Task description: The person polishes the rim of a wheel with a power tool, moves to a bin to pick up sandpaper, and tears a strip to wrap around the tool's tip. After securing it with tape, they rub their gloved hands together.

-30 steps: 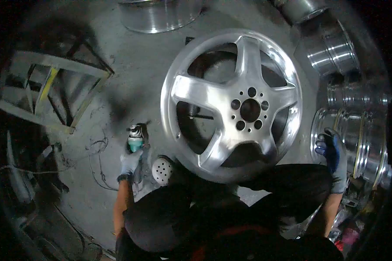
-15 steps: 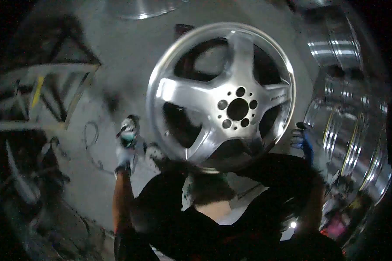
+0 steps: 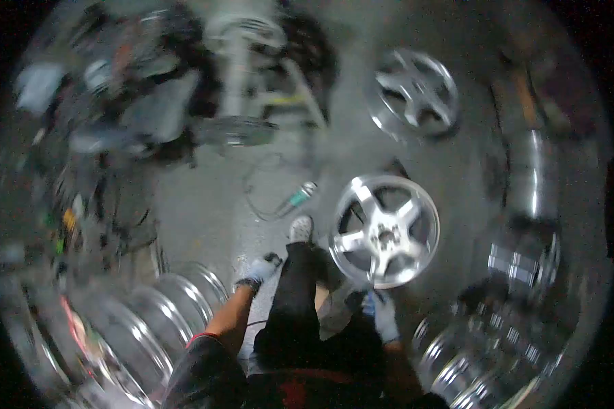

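My left hand, in a grey glove with dark fingertips, is beside my left knee, away from the wheel; its fingers are blurred. Just below the near rim of a five-spoke silver wheel is my right hand, gloved in grey and blue. Blur hides whether its dark fingertips touch the rim. The wheel shows its face, with a round centre hole. On the floor ahead of my shoe lies a green and silver tool with a cord, away from both hands.
Another spoked wheel lies farther off. Shiny rims stand at lower left and lower right, with more along the right. A pale stand and clutter fill the upper left.
The view has swung and widened, and the wheel appears smaller and lower. The green tool, earlier at my left hand, now lies on the floor apart from it. Both hands appear closer to my legs.
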Available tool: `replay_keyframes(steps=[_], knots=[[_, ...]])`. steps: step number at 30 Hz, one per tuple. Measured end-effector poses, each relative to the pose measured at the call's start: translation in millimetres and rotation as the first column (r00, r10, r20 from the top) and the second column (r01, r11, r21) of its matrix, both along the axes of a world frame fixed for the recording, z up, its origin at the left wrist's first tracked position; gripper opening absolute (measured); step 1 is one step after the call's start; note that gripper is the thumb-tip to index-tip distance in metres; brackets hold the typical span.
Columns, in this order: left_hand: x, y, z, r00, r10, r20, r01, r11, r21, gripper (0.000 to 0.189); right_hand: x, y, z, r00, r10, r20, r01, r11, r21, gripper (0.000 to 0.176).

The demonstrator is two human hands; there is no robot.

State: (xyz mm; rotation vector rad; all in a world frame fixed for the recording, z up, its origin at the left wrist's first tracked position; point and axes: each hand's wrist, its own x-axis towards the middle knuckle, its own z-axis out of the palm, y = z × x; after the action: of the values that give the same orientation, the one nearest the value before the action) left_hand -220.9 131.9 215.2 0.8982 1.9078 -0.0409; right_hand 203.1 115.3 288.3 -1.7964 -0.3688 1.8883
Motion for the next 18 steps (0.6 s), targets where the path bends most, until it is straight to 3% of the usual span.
replay_keyframes(steps=[1, 2, 5, 7, 9, 11, 13, 14, 15, 17, 18], knots=[[12, -9, 42, 0.999, 0.05, 0.014, -0.051, 0.998, 0.033, 0.049, -1, -1, 2, 0.991, 0.021, -0.133, -0.02, 1.0, 0.014, 0.029], [22, -21, 73, 0.987, 0.155, 0.046, -0.157, 0.986, 0.048, 0.049, -11, 12, 22, 0.991, 0.075, -0.109, -0.085, 0.993, -0.085, 0.029], [45, -75, 115, 0.917, 0.398, 0.013, -0.392, 0.897, 0.203, 0.046, -16, 43, 30, 0.871, 0.473, -0.13, -0.485, 0.87, -0.087, 0.033], [59, -106, 161, 0.801, 0.593, 0.084, -0.591, 0.76, 0.27, 0.041, 5, 72, 21, 0.726, 0.674, -0.132, -0.684, 0.729, -0.041, 0.03], [84, -150, 153, 0.593, 0.789, 0.157, -0.782, 0.519, 0.345, 0.044, 48, 110, -27, 0.646, 0.759, -0.08, -0.762, 0.648, 0.006, 0.026], [109, -194, 164, 0.493, 0.861, 0.124, -0.849, 0.445, 0.285, 0.047, 50, 144, 28, 0.742, 0.67, -0.023, -0.667, 0.734, -0.127, 0.024], [140, -237, 154, 0.333, 0.925, 0.182, -0.924, 0.282, 0.259, 0.048, 101, 193, -18, 0.77, 0.593, -0.235, -0.636, 0.743, -0.209, 0.024], [157, -262, 128, 0.171, 0.954, 0.247, -0.966, 0.113, 0.235, 0.046, 108, 201, -12, 0.738, 0.637, -0.223, -0.674, 0.711, -0.202, 0.024], [172, -280, 110, 0.009, 0.95, 0.311, -0.978, -0.056, 0.199, 0.044, 106, 208, -2, 0.776, 0.598, -0.199, -0.63, 0.752, -0.194, 0.025], [195, -302, 115, -0.029, 0.991, 0.132, -0.974, -0.057, 0.217, 0.031, 96, 229, -7, 0.815, 0.558, -0.16, -0.579, 0.797, -0.17, 0.029], [212, -317, 106, 0.019, 0.995, 0.1, -0.98, -0.001, 0.198, 0.035, 100, 237, -25, 0.806, 0.575, -0.145, -0.592, 0.785, -0.181, 0.03]])
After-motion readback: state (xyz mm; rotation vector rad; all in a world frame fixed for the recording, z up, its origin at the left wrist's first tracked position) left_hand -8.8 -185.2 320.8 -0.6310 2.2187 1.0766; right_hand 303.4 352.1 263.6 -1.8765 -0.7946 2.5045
